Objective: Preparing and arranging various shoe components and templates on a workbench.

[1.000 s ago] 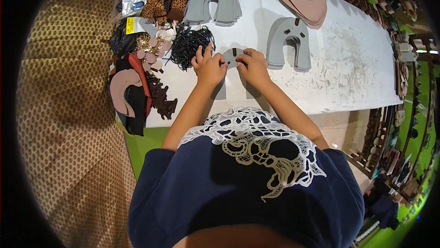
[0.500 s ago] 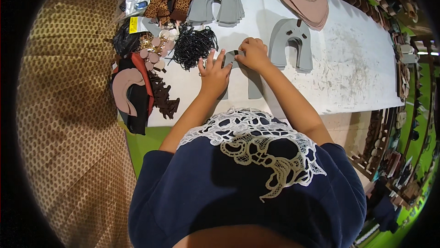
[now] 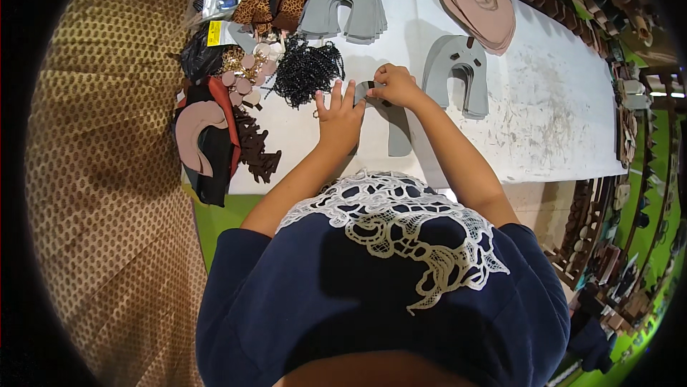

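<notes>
Flat on the white-covered table in front of me lies a grey U-shaped piece (image 3: 398, 138), its curve away from me. My left hand (image 3: 338, 121) rests over its left side, fingers spread and holding nothing. At the top of the curve, my right hand (image 3: 398, 87) has its fingers bent together and pressed down at a small dark brown strip (image 3: 370, 85). The fingertips partly cover that strip. Just beyond my left fingers sits a heap of black beaded strands (image 3: 308, 70).
Grey U-shaped stacks (image 3: 434, 75) stand right of my hand and more (image 3: 315, 18) at the back. Pink cutouts (image 3: 479, 11) lie at far right. Dark brown strips (image 3: 255, 151), pink discs (image 3: 243, 86) and patterned fabric (image 3: 268, 0) crowd the left. Brown pieces line the far edge.
My left hand has settled slightly, with its fingers still spread. My right fingertips stay at the top of the grey piece. The whole view has shifted a little.
</notes>
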A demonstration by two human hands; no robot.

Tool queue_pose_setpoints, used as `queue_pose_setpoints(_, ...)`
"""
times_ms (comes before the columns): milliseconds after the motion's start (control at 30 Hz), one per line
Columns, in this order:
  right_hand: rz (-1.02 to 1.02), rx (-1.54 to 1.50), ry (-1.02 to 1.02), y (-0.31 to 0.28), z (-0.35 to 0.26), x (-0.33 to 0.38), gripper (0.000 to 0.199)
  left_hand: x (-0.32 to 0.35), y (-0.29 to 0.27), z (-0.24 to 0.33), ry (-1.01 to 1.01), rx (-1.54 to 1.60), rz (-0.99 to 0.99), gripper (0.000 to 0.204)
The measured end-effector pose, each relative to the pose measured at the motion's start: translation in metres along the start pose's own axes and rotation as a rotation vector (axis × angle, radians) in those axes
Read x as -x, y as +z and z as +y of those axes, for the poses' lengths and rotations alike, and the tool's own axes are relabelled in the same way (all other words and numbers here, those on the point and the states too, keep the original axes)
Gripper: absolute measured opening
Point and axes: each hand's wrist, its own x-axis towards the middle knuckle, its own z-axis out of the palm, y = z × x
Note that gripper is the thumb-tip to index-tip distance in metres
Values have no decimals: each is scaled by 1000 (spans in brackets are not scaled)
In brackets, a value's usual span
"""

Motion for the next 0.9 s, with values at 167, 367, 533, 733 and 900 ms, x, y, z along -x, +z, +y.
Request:
queue_pose_setpoints(167,-23,-35,15,4,3,-1,42,4,2,4,-23,18,-21,26)
queue_pose_setpoints(367,-1,-31,-15,-6,-18,5,45,12,-2,11,-114,72,-161,38)
queue_pose_setpoints(533,-144,97,267,-17,-32,-2,71,26,4,11,-160,152,-178,44)
queue_pose_setpoints(733,-319,150,282,-20,-42,-9,83,25,0,12,-207,206,-252,49)
queue_pose_setpoints(900,-300,110,237,-14,-36,-11,83,26,-5,13,-251,260,-335,49)
